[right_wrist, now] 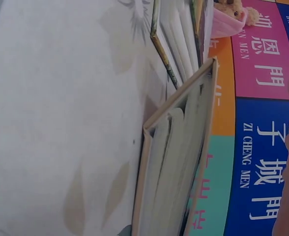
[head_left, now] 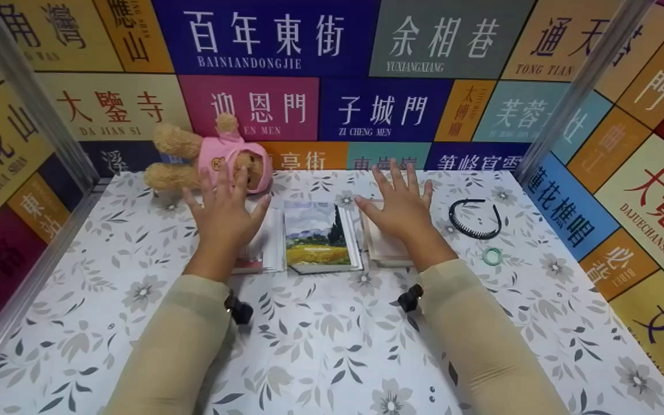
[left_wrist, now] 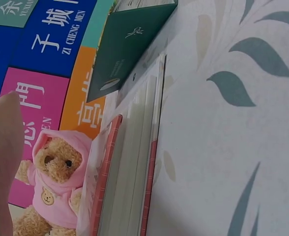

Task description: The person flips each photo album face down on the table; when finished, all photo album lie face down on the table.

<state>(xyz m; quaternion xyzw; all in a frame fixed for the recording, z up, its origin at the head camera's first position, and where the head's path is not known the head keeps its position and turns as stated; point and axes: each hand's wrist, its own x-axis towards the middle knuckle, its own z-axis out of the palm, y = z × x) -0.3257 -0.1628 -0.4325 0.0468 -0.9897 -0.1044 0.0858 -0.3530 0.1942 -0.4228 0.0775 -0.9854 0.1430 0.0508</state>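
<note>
Fingers spread, my left hand (head_left: 222,222) is over a book with red edging (head_left: 254,265) in the head view. My right hand (head_left: 404,210) is likewise spread over a beige book (head_left: 389,260). Between the hands lies a book with a painted landscape cover (head_left: 316,239). Neither hand grips anything; whether they touch the books cannot be told. The left wrist view shows the red-edged book (left_wrist: 127,172) beside a dark green cover (left_wrist: 130,49), with part of the hand (left_wrist: 2,167) at the edge. In the right wrist view, the beige book (right_wrist: 176,152) appears page-edge on.
A teddy bear (head_left: 217,155) in a pink hoodie lies at the back left. To the right are a black toothed headband (head_left: 475,234) and a green ring-shaped band (head_left: 491,256). Sign-printed walls (head_left: 274,34) with posts (head_left: 585,69) enclose the floral tabletop (head_left: 320,357).
</note>
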